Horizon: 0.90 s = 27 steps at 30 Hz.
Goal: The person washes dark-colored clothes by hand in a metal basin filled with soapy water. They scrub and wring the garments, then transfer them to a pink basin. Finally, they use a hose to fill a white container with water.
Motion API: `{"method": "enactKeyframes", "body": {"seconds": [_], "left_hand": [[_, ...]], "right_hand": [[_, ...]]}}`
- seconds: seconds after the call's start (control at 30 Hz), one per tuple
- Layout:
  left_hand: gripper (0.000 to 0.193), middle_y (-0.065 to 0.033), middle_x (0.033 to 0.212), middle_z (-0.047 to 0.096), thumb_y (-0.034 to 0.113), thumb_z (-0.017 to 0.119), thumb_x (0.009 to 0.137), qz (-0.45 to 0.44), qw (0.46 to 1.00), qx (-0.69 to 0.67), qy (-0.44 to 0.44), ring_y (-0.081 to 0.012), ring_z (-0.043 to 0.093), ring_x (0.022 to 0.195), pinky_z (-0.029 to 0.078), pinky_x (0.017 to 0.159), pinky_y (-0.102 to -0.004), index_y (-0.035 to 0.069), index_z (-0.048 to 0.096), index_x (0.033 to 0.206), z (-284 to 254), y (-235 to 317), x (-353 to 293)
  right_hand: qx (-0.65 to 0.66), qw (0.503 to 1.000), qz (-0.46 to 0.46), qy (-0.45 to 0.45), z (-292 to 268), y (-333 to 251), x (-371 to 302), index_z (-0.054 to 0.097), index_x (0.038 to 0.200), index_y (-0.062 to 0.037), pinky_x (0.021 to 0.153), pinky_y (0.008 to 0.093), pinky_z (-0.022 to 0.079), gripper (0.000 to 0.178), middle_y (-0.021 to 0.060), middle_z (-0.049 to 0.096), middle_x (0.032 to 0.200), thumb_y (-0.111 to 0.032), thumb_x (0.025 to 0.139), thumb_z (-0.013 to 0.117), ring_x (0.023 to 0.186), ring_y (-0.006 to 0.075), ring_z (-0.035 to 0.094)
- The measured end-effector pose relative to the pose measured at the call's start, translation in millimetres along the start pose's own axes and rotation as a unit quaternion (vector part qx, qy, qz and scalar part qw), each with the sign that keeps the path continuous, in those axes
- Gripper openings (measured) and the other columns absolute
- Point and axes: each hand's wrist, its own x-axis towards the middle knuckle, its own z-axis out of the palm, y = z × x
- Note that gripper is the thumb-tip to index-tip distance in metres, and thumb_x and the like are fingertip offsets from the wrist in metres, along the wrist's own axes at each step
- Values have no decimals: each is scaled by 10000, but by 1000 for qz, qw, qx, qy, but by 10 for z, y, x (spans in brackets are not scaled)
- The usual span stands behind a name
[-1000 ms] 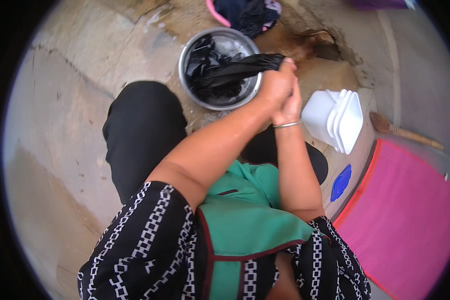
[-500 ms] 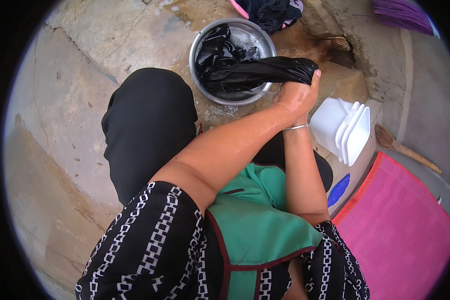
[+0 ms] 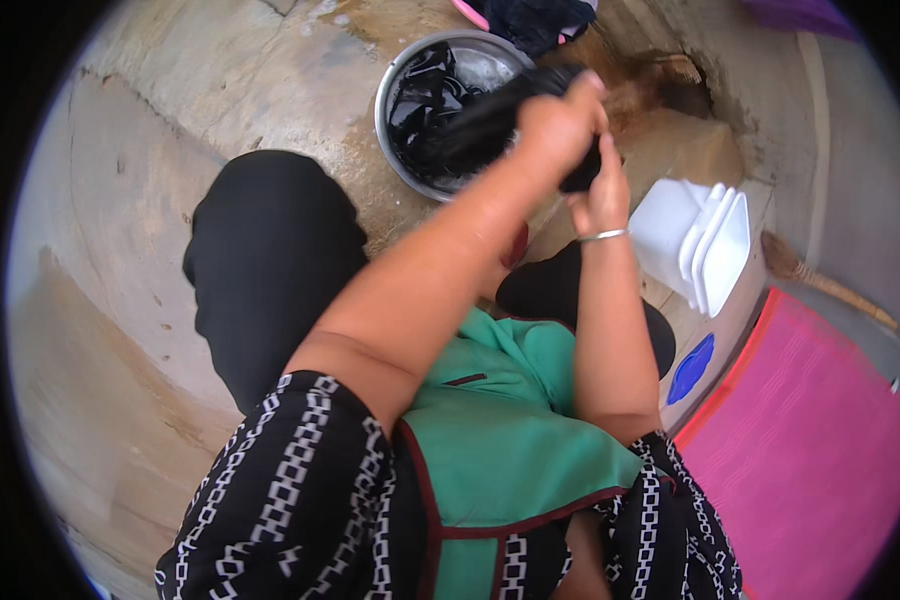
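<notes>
A wet, shiny black cloth [image 3: 475, 118] stretches from inside a round metal basin [image 3: 384, 120] up to my hands, blurred by motion. My left hand [image 3: 558, 128] is closed round the bunched cloth above the basin's right rim. Just below and to the right, my right hand [image 3: 604, 192], with a silver bangle at the wrist, has its fingers against the dark lower end of the bunch. How firmly its fingers close is partly hidden. More of the black cloth lies in sudsy water in the basin.
White stacked plastic containers [image 3: 667, 235] lie on their side at the right. Beyond are a short broom [image 3: 840, 295], a pink mat [image 3: 800, 440] and a blue flat object [image 3: 690, 368]. Dark clothes [image 3: 540, 22] sit in a pink-rimmed tub at the top. Wet concrete surrounds the basin.
My left hand has moved up and slightly left with the cloth, which is now bunched. My right hand, previously mostly hidden behind the left, now shows below it.
</notes>
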Motion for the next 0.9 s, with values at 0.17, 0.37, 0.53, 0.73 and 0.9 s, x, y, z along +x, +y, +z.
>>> {"method": "enactKeyframes", "body": {"seconds": [0.17, 0.37, 0.53, 0.73, 0.9], "left_hand": [[306, -77, 760, 645, 326, 561, 875, -65, 967, -240, 61, -107, 576, 684, 455, 662, -282, 35, 651, 911, -545, -60, 566], [544, -120, 909, 618, 414, 645, 784, -121, 987, -51, 97, -211, 575, 798, 460, 743, -313, -45, 574, 1068, -774, -851, 1397], [333, -145, 1109, 575, 302, 635, 802, -96, 919, 382, -21, -297, 532, 1054, 440, 858, -388, 97, 618, 1063, -1085, -1256, 1482], [675, -138, 1437, 233, 322, 674, 741, 196, 626, 752, -64, -332, 193, 1329, 143, 998, -647, 237, 383, 1343, -1131, -1795, 1852], [683, -215, 1356, 294, 196, 700, 677, 241, 722, 641, -98, -415, 274, 1242, 213, 1054, -474, 121, 422, 1297, -1174, -2440, 2282]], "right_hand": [[-67, 993, -94, -34, 4, -290, 526, 590, 993, -38, 657, 258, 483, 290, 60, 627, 916, -308, 900, 540, 766, 136, 598], [-157, 977, -144, 3, -163, 277, 1657, 624, 975, 19, 699, 280, 468, 341, 81, 651, 856, -281, 814, 645, 752, 164, 595], [-397, 875, -261, 93, -317, 916, 2126, 603, 1034, -58, 826, 349, 455, 329, 179, 619, 961, -276, 789, 628, 921, 322, 588], [-587, 752, -301, -8, -75, 1649, 2181, 500, 1207, -157, 967, 473, 334, 493, 152, 351, 1341, -248, 750, 662, 1198, 357, 366], [-616, 769, -164, -39, -173, 1905, 2460, 435, 1270, -177, 940, 474, 363, 563, 156, 347, 1338, -271, 761, 657, 1173, 380, 396]]}}
